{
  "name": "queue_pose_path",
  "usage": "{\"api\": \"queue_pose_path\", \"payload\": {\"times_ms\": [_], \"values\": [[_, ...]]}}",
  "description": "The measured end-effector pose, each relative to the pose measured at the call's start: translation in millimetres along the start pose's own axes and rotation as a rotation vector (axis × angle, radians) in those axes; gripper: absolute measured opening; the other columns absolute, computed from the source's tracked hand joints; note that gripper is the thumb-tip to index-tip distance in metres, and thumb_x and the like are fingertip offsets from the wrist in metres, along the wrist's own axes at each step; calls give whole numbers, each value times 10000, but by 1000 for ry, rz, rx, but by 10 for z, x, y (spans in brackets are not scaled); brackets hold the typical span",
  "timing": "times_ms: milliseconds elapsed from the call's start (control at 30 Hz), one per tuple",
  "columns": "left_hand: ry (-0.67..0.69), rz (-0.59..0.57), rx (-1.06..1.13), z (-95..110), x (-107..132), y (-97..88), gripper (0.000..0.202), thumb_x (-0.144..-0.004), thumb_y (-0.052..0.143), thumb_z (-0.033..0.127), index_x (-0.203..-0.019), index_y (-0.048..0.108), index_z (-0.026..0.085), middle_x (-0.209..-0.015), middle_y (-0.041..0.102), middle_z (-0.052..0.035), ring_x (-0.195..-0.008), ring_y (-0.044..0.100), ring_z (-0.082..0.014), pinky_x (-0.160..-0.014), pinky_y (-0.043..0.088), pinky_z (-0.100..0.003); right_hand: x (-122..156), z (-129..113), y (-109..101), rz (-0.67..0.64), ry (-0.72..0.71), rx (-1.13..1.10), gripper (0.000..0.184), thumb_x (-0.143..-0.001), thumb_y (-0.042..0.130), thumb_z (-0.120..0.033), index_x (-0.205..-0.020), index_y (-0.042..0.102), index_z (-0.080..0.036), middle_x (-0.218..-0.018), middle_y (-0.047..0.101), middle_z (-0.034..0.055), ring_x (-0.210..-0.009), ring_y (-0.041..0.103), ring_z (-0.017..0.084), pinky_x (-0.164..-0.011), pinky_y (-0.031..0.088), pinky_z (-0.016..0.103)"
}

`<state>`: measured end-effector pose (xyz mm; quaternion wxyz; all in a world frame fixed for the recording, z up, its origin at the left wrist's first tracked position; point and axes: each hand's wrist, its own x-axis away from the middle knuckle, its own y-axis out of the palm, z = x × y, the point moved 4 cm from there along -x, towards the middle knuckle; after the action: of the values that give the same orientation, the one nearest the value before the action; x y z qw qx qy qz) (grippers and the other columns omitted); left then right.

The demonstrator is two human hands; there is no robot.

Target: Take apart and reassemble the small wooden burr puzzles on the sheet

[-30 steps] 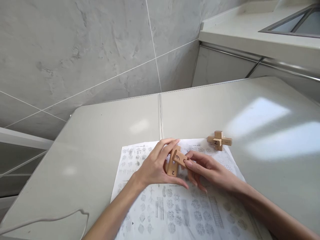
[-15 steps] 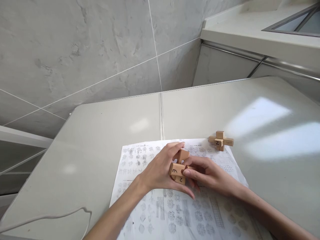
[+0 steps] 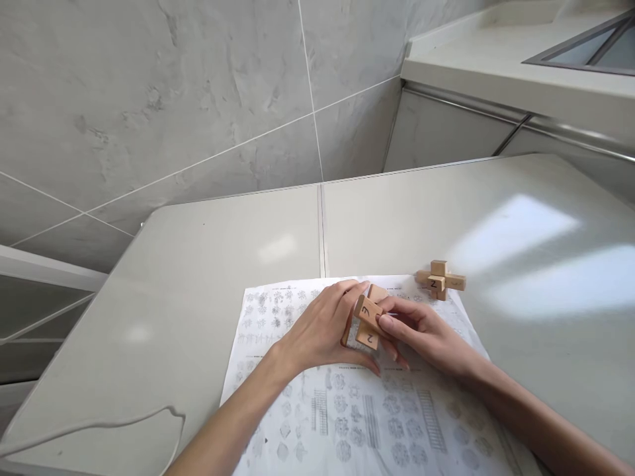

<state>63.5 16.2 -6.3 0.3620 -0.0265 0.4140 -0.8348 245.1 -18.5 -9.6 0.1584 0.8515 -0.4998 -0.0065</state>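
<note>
The block marked 3 [image 3: 368, 311], nearly level half a second ago, now tilts across the block marked 2 [image 3: 368, 338], above the printed sheet [image 3: 357, 393]; the two seem not locked together. The right hand [image 3: 419, 330] pinches it between its fingers; the left hand [image 3: 320, 324] curls its fingers round a half-hidden wooden piece [image 3: 346, 333], obscuring the joints. A wooden cross [image 3: 438, 282] sits by the sheet's far right corner

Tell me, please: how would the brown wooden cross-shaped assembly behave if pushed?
The brown wooden cross-shaped assembly would probably resist rolling, because its arms jut outward. Its thick bars should feel stiff, though the separate pieces might loosen.
</note>
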Motion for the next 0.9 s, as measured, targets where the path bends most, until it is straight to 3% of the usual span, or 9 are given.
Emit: {"api": "queue_pose_path", "payload": {"times_ms": [133, 233, 400, 567, 700, 767, 900], "values": [[-27, 22, 57, 16, 1, -46, 1361, -626, 976, 635, -1671, 148, 363, -1562, 477, -180, -1414, 516, -432, -1110, 507, -669, -2, 14, 11, -41, 12, -11, 337, -1061, 633, -528, -977, 672, -204, -634, 647, -24, -498, 560, 120, -535, 436, 263], [-58, 26, 146, 39, -4, -84, 1384, -553, 1001, 646, -1662, 224, 359, -1571, 456, -181, -1422, 488, -438, -1103, 510, -665, 6, 26, 29, -89, 14, -35, 346, -1046, 652, -535, -967, 680, -199, -641, 641, -22, -497, 576, 123, -508, 449, 254], [24, 40, 293, 129, -43, -116, 1043, -592, 1004, 573, -1484, 534, 308, -1372, 602, -129, -1288, 589, -363, -1061, 556, -571, 35, 68, 65, -159, 30, -56, 303, -1043, 679, -481, -951, 702, -194, -658, 668, -8, -530, 612, 128, -523, 484, 245], [-42, 138, 391, 120, -27, -157, 1013, -568, 1021, 532, -1435, 559, 286, -1320, 630, -117, -1202, 621, -338, -1051, 545, -548, 43, 106, 33, -153, 6, -158, 297, -1032, 691, -495, -987, 690, -201, -695, 685, 1, -490, 607, 127, -450, 479, 233], [-243, 297, 514, -2, 52, -169, 1016, -639, 938, 696, -1475, 531, 286, -1406, 578, -139, -1270, 583, -341, -1125, 484, -549, 36, 126, -47, -26, -7, -271, 349, -1022, 687, -545, -957, 627, -207, -753, 683, -4, -426, 547, 90, -362, 404, 196], [-280, 373, 594, -33, 77, -154, 1042, -684, 845, 801, -1513, 475, 290, -1501, 518, -159, -1347, 543, -347, -1175, 442, -551, 31, 115, -55, 33, -3, -253, 337, -1040, 669, -529, -958, 615, -206, -755, 663, -16, -436, 545, 78, -373, 413, 183], [-301, 388, 711, 5, 74, -82, 1097, -681, 751, 896, -1526, 414, 284, -1541, 488, -182, -1385, 527, -354, -1185, 443, -551, 21, 60, 19, 40, 14, -153, 346, -1055, 649, -518, -933, 607, -197, -765, 647, -12, -468, 574, 83, -403, 451, 188]]}}
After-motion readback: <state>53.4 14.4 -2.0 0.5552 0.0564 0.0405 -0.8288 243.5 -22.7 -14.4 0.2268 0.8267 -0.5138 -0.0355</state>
